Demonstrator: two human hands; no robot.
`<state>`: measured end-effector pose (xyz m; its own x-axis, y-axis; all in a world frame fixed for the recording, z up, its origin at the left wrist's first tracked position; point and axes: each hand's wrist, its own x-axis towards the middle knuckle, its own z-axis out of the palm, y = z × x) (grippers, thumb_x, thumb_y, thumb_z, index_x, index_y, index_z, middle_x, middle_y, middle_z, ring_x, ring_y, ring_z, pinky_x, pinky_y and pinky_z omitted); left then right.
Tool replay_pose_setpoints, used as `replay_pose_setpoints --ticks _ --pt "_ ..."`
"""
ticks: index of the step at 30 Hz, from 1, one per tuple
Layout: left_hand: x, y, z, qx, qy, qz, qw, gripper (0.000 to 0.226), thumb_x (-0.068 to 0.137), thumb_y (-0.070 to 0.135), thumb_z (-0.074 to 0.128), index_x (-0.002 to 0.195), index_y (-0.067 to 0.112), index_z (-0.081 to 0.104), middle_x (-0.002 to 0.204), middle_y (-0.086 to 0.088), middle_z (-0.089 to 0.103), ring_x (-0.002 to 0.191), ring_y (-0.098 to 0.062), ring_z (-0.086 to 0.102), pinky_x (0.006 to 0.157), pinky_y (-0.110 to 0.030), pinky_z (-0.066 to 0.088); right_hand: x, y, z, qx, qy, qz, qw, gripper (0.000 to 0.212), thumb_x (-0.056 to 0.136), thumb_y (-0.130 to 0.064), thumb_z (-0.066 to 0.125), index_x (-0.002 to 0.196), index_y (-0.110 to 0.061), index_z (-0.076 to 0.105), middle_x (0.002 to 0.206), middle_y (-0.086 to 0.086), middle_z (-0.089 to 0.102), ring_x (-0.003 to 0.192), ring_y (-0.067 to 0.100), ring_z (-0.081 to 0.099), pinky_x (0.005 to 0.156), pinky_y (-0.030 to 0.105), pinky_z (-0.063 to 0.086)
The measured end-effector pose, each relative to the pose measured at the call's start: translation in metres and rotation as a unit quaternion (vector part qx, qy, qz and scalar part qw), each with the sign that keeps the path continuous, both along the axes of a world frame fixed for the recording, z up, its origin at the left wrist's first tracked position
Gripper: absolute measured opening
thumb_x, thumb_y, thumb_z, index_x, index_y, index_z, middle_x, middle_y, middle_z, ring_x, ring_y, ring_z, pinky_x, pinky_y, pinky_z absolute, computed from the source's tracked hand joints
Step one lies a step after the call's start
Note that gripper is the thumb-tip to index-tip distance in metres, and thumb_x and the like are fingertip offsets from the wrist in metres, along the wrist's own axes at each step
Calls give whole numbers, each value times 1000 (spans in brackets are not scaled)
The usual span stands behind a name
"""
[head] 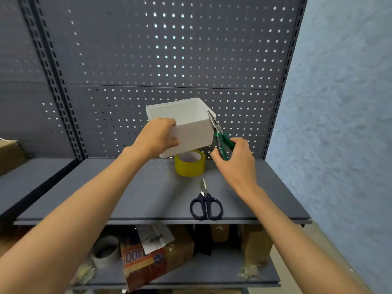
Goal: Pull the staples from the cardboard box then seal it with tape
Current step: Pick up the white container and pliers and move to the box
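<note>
Scissors (206,205) nearest; left hand (158,137) grips box (186,126), seemingly plastic.

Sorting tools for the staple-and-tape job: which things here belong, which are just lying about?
For the job:
green-handled long-nose pliers, in right hand
yellow roll of tape
black-handled scissors

Lying about:
white plastic bin, in left hand
grey tape roll, lower shelf

Dim, soft, wide-angle edge warping

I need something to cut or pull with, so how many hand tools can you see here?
2. Green-handled pliers are held in the right hand beside the white container; black scissors lie on the shelf near its front edge. More may be hidden below.
</note>
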<state>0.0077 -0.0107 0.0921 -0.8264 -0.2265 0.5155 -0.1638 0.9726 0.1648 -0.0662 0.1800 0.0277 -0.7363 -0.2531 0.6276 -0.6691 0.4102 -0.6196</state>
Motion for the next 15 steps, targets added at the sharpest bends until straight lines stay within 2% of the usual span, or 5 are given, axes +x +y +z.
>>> replay_pose_setpoints --ticks 7,10,15 --pt "83 -53 -9 3 -2 102 995 19 81 15 63 91 0 58 94 -18 64 85 -34 55 66 -37 39 39 -65 -7 15 -11 77 997 43 81 -40 62 108 -10 49 102 1 50 90 18 49 75 25 34" --pt "117 -77 -12 3 -3 136 991 20 80 15 64 92 0 59 95 -18 64 86 -35 55 68 -38 40 59 -93 -10 28 8 101 994 43 81 -38 63 109 -8 49 103 3 50 86 17 46 65 21 24" --pt "174 -118 -16 -1 15 171 985 22 79 17 66 93 1 60 97 -17 64 88 -34 57 73 -41 48 100 -141 -6 40 15 141 989 45 81 -39 62 110 -7 48 103 4 51 90 23 51 71 29 37"
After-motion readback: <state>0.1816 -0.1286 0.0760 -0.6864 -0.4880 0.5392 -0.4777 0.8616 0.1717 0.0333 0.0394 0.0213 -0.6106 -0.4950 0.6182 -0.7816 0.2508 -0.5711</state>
